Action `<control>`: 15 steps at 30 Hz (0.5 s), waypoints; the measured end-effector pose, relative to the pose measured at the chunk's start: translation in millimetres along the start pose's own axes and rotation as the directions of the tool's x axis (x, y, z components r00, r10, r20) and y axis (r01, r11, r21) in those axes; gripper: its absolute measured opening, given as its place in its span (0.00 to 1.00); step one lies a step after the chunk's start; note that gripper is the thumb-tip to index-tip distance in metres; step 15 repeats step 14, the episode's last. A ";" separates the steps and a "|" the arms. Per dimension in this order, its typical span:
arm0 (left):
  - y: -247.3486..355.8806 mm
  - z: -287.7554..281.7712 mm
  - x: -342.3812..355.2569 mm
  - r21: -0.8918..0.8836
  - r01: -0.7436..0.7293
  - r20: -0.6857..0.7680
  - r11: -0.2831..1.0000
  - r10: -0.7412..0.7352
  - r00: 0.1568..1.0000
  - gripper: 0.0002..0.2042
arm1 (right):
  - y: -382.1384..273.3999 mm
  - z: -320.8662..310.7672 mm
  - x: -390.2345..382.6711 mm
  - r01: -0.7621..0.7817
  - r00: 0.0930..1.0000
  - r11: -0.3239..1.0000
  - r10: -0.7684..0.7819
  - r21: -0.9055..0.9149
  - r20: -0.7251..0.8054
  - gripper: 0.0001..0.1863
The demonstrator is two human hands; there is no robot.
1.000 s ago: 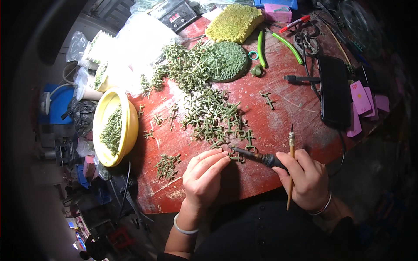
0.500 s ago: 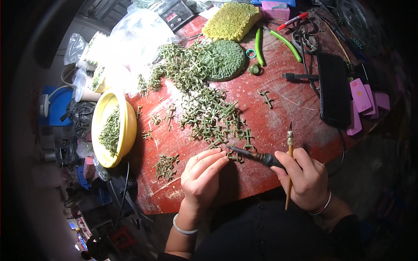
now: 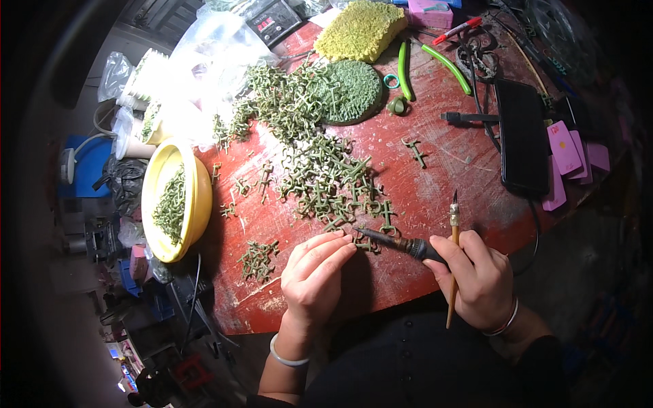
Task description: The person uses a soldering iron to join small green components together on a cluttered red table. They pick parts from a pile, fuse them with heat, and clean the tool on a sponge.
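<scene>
My right hand (image 3: 481, 277) is closed round a soldering iron (image 3: 391, 239) with a black grip, its pointed tip reaching left. The same hand also holds a slim wooden-handled tool (image 3: 454, 255) upright between the fingers, its dark pointed tip up; brush or blade, I cannot tell. My left hand (image 3: 313, 275) is closed in a pinch, its fingertips just beside the iron's tip. Whatever it pinches is hidden or too small to make out. Just beyond both hands spreads a heap of small green cross-shaped pieces (image 3: 326, 180). A smaller pile of green pieces (image 3: 258, 260) lies left of my left hand.
A yellow bowl (image 3: 203, 204) of green pieces stands at the left edge of the red table (image 3: 442, 183). Behind the heap are a round green textured disc (image 3: 354, 92) and a yellow sponge-like block (image 3: 360, 30). A black phone (image 3: 522, 139) and pink cards (image 3: 564, 149) lie right.
Hardly anything differs: both hands and tools hold almost the same places. The whole view has shifted very slightly.
</scene>
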State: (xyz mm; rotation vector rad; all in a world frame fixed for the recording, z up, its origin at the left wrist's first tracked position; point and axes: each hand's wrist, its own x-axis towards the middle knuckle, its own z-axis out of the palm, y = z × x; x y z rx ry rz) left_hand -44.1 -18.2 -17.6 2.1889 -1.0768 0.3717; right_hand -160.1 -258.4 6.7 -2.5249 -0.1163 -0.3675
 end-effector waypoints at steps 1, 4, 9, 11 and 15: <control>-0.1 0.0 -0.1 0.000 0.001 0.000 1.000 -0.001 1.000 0.09 | -0.2 -0.1 0.2 0.003 1.000 1.000 -0.003 -0.004 0.003 0.21; -0.2 0.3 0.6 -0.002 -0.003 0.003 1.000 0.003 1.000 0.09 | -0.1 0.2 -0.8 -0.004 1.000 1.000 0.004 -0.008 0.001 0.22; 0.5 -0.7 -0.3 0.001 0.007 0.004 1.000 -0.007 1.000 0.08 | 1.0 2.0 -1.8 -0.005 1.000 1.000 0.005 -0.006 0.002 0.22; 0.2 1.2 -1.3 -0.008 0.012 -0.012 1.000 -0.013 1.000 0.08 | 0.7 1.7 -2.5 -0.005 1.000 1.000 0.004 -0.013 -0.001 0.23; 0.2 2.2 2.4 -0.014 -0.009 -0.007 1.000 0.009 1.000 0.08 | 0.3 0.1 -3.6 -0.017 1.000 1.000 0.017 -0.025 0.000 0.23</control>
